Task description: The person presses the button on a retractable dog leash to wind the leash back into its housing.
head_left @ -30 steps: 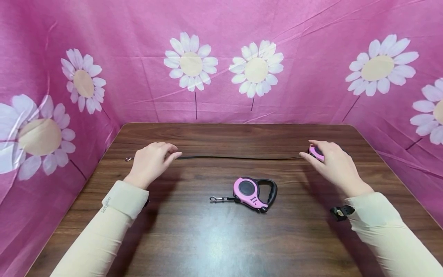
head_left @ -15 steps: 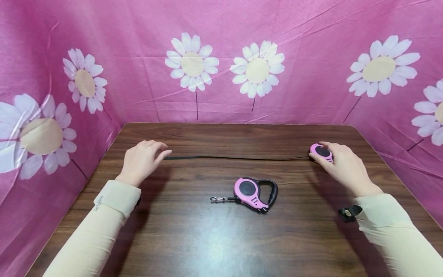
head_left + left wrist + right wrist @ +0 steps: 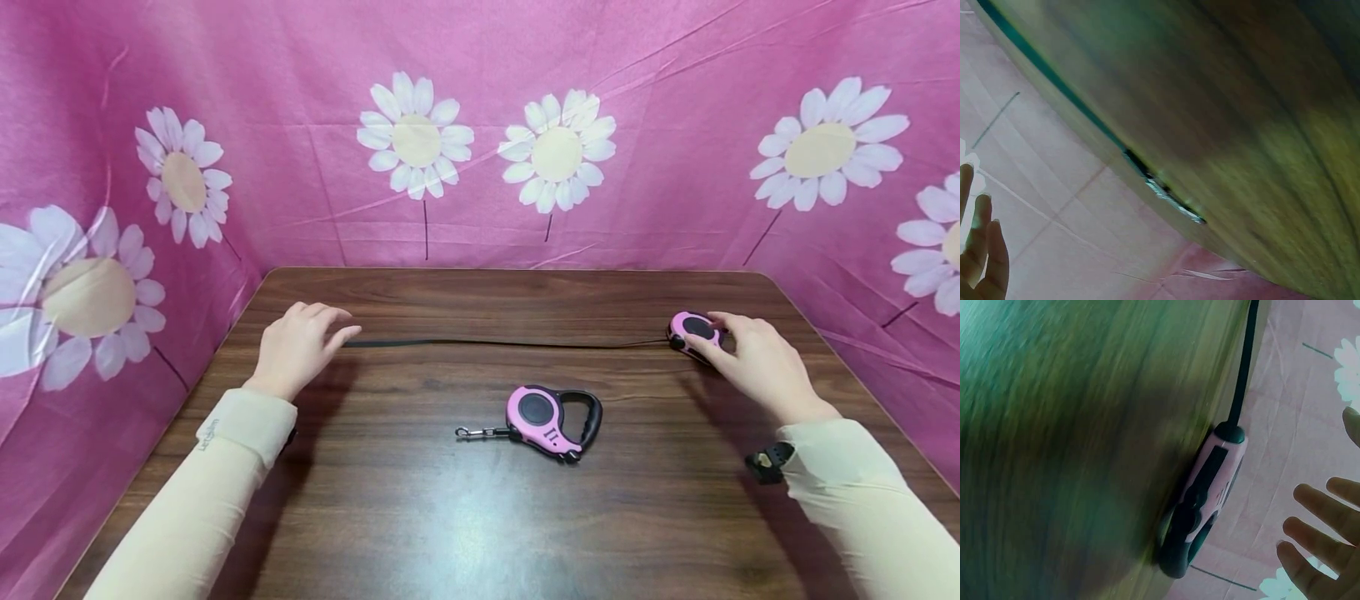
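pink-and-black plastic leash (image 3: pixel 688 325) drawn out near the brown wood-grain surface's (image 3: pixel 360 533) far edge; matching leash (image 3: pixel 537 410) seemingly not; left hand (image 3: pixel 295 348), right hand (image 3: pixel 768 367) spread, empty.

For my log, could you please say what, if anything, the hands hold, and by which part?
Nothing is held: left hand and right hand are open.

**Brown wood-grain table (image 3: pixel 375 517), 2 items on it**

Leash 1 (image 3: pixel 692 330), pink/black, lies just beside the right hand (image 3: pixel 765 367). Its dark strap (image 3: pixel 480 342) runs nearly straight across toward the left hand (image 3: pixel 292 348); metal clip (image 3: pixel 1174 202) rests near that hand. Leash 2 (image 3: pixel 536 408), also pink/black, lies between the hands, nearer the person: handle (image 3: pixel 596 415) toward right-hand side, metal hook (image 3: pixel 472 433) toward left.
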Action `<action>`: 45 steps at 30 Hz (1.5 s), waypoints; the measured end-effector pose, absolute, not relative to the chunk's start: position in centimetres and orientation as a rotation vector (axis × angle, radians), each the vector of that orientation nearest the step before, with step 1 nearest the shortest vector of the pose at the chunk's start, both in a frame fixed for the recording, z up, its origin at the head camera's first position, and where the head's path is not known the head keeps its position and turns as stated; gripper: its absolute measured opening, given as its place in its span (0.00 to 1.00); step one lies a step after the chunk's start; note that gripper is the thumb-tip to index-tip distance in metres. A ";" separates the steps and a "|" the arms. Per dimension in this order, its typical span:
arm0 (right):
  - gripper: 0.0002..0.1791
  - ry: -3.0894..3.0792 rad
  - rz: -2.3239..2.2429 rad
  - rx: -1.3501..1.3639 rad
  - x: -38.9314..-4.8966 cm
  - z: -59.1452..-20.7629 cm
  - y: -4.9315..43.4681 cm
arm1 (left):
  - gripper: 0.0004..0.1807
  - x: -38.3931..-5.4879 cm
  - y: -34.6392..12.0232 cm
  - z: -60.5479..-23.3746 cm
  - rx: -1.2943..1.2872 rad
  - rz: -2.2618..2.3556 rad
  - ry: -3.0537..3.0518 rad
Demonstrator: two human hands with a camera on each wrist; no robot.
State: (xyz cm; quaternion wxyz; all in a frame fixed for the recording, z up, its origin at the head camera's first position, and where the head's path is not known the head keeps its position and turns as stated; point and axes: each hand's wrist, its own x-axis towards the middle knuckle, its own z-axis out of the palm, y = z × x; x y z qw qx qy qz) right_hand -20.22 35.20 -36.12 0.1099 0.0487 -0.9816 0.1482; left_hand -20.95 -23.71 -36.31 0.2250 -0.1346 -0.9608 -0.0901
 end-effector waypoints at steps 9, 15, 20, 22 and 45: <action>0.35 -2.935 0.403 0.139 -20.7 -36.6 36.4 | 0.17 -21.5 -25.5 -37.5 -0.334 -0.225 -2.664; 0.36 -2.948 0.405 0.149 -21.0 -37.4 37.5 | 0.18 -21.9 -26.3 -38.3 -0.320 -0.229 -2.682; 0.30 -2.907 0.419 0.210 -21.2 -38.2 38.5 | 0.19 -22.3 -27.1 -38.7 -0.299 -0.259 -2.703; 0.29 -2.905 0.412 0.220 -21.3 -38.5 38.9 | 0.19 -22.5 -27.3 -38.7 -0.299 -0.263 -2.716; 0.26 -3.008 0.219 0.327 -21.8 -40.4 40.3 | 0.21 -23.0 -28.9 -38.7 -0.248 -0.251 -3.174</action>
